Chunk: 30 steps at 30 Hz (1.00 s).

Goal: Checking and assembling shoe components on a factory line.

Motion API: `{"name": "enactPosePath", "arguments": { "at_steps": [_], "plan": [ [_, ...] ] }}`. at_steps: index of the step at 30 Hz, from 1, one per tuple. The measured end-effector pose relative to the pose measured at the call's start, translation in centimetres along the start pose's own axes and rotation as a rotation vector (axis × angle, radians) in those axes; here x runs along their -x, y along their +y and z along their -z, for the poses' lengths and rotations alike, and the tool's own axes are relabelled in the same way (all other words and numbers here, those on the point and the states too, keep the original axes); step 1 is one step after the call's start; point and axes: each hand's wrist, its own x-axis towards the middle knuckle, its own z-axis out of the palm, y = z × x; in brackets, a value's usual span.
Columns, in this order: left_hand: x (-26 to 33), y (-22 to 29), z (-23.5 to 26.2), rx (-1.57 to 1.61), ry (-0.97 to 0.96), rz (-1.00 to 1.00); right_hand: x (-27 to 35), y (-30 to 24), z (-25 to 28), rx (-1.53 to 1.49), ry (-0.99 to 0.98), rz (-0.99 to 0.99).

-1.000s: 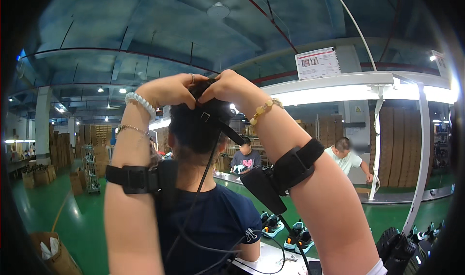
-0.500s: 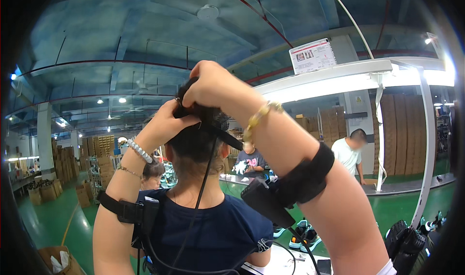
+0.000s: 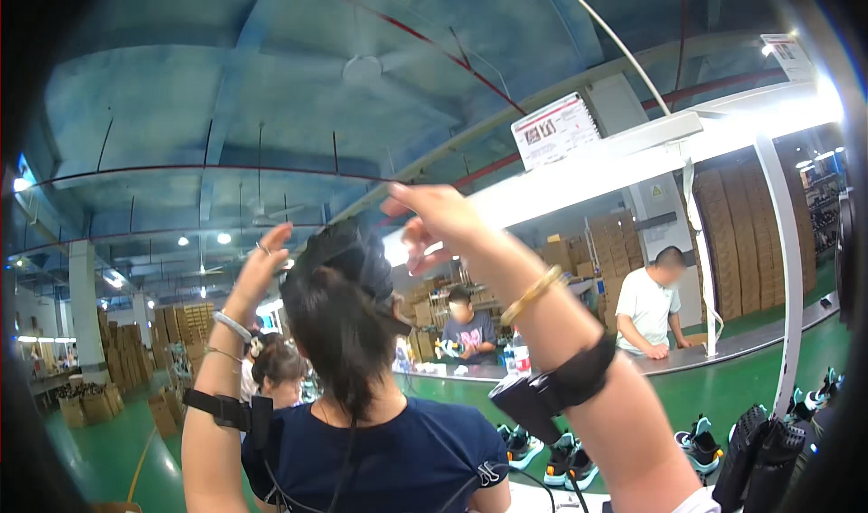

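Observation:
In front of me stands a person in a navy top (image 3: 389, 454) with their back to me. Their dark ponytail (image 3: 339, 319) hangs down behind the head. Black headgear (image 3: 348, 251) sits over the top of the head, and a thin black cable runs down the back. My left hand (image 3: 260, 267) is raised just left of the head, fingers apart and nothing in it. On the right, my right hand (image 3: 436, 225) is up beside the headgear, with its fingers spread and slightly bent, holding nothing. Both my forearms carry black straps with small box-like devices (image 3: 533, 403).
Several dark sports shoes (image 3: 570, 459) stand low at the right. Beyond them, two workers stand at a long bench (image 3: 597, 368); another person (image 3: 278, 368) is at the left. A lit white frame (image 3: 615, 156) with an instruction sheet (image 3: 553, 131) spans the upper right. Stacked cartons (image 3: 746, 237) stand behind.
Both my hands have let go of the hair at the back of the head and moved apart to either side. The ponytail now hangs down. The whole view has shifted slightly.

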Motion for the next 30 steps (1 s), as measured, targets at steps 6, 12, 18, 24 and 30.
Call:
{"name": "enactPosePath", "arguments": {
  "at_steps": [6, 12, 18, 24, 30],
  "plan": [
    [2.1, -0.3, -2.3, 0.183, -0.060, 0.229, -6.2, 14.0, -2.6, 0.173, 0.334, 0.198],
    [5.9, -0.3, -1.4, 0.164, -0.079, 0.472, -8.8, 15.3, -6.9, 0.198, 0.073, 0.229],
    [9.2, -3.2, -1.0, 0.286, -0.116, 0.453, -5.9, 16.2, -7.8, 0.172, 0.097, 0.179],
    [5.5, -0.6, -0.8, 0.539, -0.193, 0.616, -2.5, 16.5, -9.6, 0.098, 0.308, 0.188],
    [8.2, 1.3, -0.7, 0.230, -0.163, 0.400, -2.1, 18.0, -10.3, 0.078, 0.378, 0.550]
  ]
}}
